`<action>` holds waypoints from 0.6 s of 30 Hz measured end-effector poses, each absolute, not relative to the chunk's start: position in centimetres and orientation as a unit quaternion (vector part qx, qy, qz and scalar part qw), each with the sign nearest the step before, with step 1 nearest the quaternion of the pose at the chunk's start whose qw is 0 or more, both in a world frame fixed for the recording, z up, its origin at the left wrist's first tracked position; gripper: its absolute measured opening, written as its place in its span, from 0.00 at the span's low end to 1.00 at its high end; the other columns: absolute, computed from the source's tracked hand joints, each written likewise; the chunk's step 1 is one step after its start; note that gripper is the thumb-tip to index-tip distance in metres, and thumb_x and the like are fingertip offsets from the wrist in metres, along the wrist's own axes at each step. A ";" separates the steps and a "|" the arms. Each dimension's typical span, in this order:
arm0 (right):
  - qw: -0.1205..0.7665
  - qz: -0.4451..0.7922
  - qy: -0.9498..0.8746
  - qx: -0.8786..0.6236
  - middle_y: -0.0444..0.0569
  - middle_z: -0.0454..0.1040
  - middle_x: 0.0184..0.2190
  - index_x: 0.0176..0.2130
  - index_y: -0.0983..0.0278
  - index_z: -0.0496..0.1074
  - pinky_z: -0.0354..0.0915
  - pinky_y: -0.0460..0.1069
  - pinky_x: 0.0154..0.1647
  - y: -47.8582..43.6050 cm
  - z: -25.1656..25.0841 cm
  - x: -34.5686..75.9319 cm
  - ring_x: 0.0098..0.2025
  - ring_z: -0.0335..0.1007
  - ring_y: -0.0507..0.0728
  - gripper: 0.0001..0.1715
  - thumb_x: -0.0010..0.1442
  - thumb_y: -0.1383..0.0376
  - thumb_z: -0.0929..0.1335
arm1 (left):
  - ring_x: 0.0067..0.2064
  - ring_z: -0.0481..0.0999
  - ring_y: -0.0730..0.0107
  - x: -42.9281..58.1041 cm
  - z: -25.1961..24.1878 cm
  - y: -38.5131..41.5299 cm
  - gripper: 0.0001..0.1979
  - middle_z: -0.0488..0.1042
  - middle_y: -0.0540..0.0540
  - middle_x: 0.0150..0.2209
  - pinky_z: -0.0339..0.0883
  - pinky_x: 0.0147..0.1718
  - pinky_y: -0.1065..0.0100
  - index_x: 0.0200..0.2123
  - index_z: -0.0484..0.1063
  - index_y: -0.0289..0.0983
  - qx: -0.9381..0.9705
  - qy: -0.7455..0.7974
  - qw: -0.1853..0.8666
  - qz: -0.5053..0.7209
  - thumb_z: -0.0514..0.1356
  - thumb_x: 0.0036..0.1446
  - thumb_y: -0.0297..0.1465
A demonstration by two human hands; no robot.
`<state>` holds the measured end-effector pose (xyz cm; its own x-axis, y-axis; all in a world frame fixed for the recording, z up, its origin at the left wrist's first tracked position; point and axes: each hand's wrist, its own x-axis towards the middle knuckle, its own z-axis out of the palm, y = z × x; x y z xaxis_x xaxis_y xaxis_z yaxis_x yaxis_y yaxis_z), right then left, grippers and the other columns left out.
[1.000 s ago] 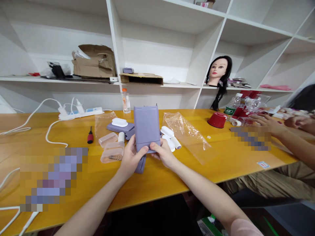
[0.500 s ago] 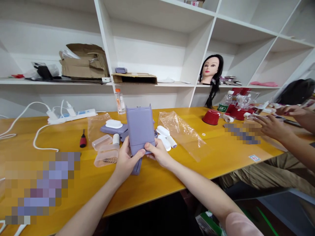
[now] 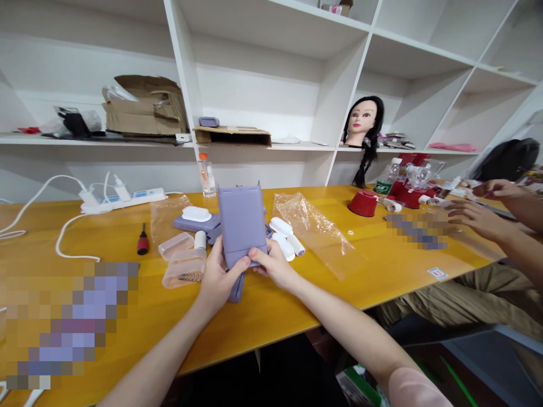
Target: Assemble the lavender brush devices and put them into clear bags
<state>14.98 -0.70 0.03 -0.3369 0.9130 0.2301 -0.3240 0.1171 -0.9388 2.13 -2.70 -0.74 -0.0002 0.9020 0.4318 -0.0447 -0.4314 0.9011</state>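
Note:
Both my hands grip the lower end of an upright purple plastic case (image 3: 241,225) above the yellow table (image 3: 297,294). My left hand (image 3: 218,277) wraps its left side with the thumb across the front. My right hand (image 3: 274,264) pinches its right lower edge. A narrower purple part (image 3: 237,287) hangs below the case between my hands. Behind the case lie a purple tray with a white piece (image 3: 195,213) and several white rollers (image 3: 286,240). Two clear plastic covers (image 3: 183,261) sit left of my left hand.
A red-handled screwdriver (image 3: 143,241), a power strip with white cables (image 3: 123,197) and clear plastic bags (image 3: 316,229) lie on the table. A red cup (image 3: 363,202) stands to the right. Another person's hands (image 3: 479,217) work at the right end. White shelves hold cardboard boxes and a mannequin head (image 3: 363,121).
My hands and the purple case have hardly moved. The view has shifted slightly, and the other person's hands at the right have moved a little.

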 end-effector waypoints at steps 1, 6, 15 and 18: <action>0.507 0.607 -0.549 -0.271 0.35 0.62 0.14 0.26 0.64 0.63 0.49 0.42 0.14 -0.7 0.0 15.0 0.14 0.53 0.44 0.26 0.39 0.49 0.73 | 0.45 0.72 0.61 2.2 -0.7 -2.7 0.23 0.70 0.44 0.43 0.66 0.43 0.64 0.47 0.61 0.36 0.589 0.365 0.389 0.607 0.61 0.47 0.35; 0.503 0.595 -0.559 -0.284 0.35 0.60 0.14 0.26 0.64 0.63 0.49 0.42 0.14 -0.8 0.0 15.0 0.14 0.52 0.44 0.26 0.40 0.48 0.72 | 0.45 0.72 0.62 2.2 -0.6 -2.8 0.23 0.70 0.44 0.43 0.66 0.42 0.64 0.47 0.61 0.37 0.584 0.363 0.397 0.608 0.61 0.47 0.35; 0.495 0.584 -0.571 -0.299 0.36 0.61 0.16 0.27 0.64 0.62 0.50 0.42 0.14 -0.6 0.2 15.1 0.15 0.54 0.45 0.29 0.38 0.45 0.72 | 0.43 0.73 0.63 2.2 -1.0 -2.6 0.21 0.70 0.45 0.42 0.68 0.41 0.64 0.46 0.61 0.37 0.595 0.381 0.371 0.603 0.61 0.48 0.34; 0.496 0.570 -0.580 -0.304 0.36 0.60 0.16 0.28 0.63 0.61 0.51 0.42 0.14 -0.6 -0.1 15.2 0.16 0.53 0.45 0.29 0.42 0.42 0.69 | 0.42 0.73 0.63 2.3 -1.2 -2.5 0.23 0.71 0.44 0.42 0.68 0.41 0.64 0.46 0.61 0.36 0.596 0.390 0.358 0.604 0.62 0.47 0.33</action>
